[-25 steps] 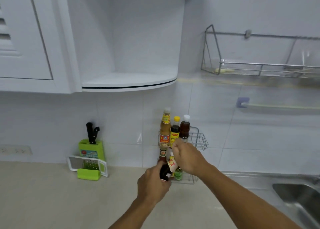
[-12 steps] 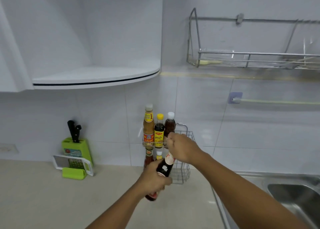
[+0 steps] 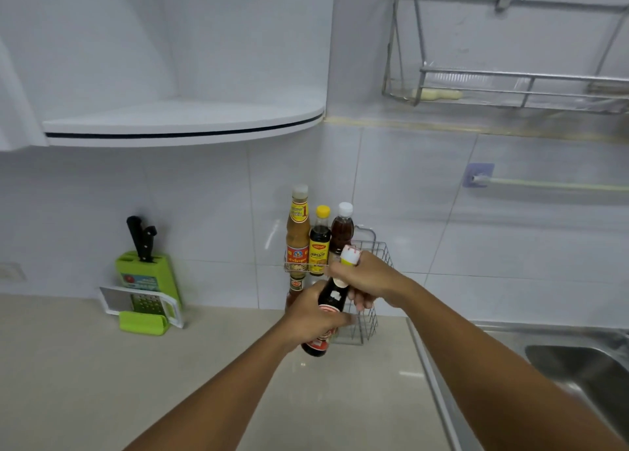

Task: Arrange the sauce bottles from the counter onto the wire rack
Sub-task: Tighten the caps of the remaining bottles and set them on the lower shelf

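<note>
A dark sauce bottle (image 3: 332, 297) with a white cap is held tilted in the air in front of the two-tier wire rack (image 3: 376, 253). My left hand (image 3: 311, 317) grips its lower body and my right hand (image 3: 366, 278) grips its neck just under the cap. On the rack's upper tier stand three bottles: a tall tan one (image 3: 297, 229), a dark one with a yellow cap (image 3: 320, 239) and a brown one with a white cap (image 3: 342, 227). A small jar (image 3: 296, 285) shows on the lower tier, partly hidden by my left hand.
A green knife block (image 3: 144, 273) with a grater (image 3: 143, 306) stands at the left on the beige counter (image 3: 102, 382). A steel sink (image 3: 585, 369) lies at the right. A curved white shelf (image 3: 183, 123) and a wall-mounted steel dish rack (image 3: 510, 86) hang above.
Both hands have lifted the dark bottle up from beside the rack's lower tier; it now sits higher and tilted, its cap level with the upper tier. The camera has moved closer.
</note>
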### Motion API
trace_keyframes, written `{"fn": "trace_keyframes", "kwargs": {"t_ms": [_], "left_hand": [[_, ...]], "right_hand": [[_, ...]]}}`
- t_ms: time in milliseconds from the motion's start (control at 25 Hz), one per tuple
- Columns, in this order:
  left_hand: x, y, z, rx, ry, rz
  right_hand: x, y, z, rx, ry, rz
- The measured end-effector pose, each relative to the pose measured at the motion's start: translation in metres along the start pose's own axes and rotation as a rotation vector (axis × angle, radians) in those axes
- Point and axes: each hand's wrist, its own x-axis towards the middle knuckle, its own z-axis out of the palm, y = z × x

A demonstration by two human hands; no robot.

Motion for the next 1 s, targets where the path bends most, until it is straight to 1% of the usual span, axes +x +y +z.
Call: {"fn": "trace_keyframes", "kwargs": {"t_ms": [160,240,360,480,560,720,880,1000], "left_hand": [[0.021,-0.029,-0.001,0.028,-0.071,-0.049],[0.034,-0.057,-0.007,0.056,-0.074,-0.137],[0.046,-0.098,-0.018,0.013,0.050,-0.300],[0.050,-0.123,-0.027,-0.019,0.155,-0.391],[0.056,-0.138,-0.031,-0.028,0.192,-0.435],[0.075,-0.165,-0.036,-0.028,0.169,-0.493],[0.089,-0.172,-0.028,-0.054,0.136,-0.506],[0.097,-0.171,-0.022,-0.076,0.159,-0.485]], "right_hand": [[0.012,0.013,-0.002,-0.105,0.116,0.023],[0.020,0.030,-0.002,-0.167,0.195,0.043],[0.037,0.066,0.005,-0.263,0.319,0.084],[0.058,0.104,0.017,-0.247,0.434,0.116],[0.068,0.123,0.028,-0.257,0.462,0.108],[0.087,0.148,0.042,-0.213,0.531,0.037],[0.108,0.154,0.041,-0.174,0.453,-0.001],[0.119,0.162,0.046,-0.260,0.465,0.000]]}}
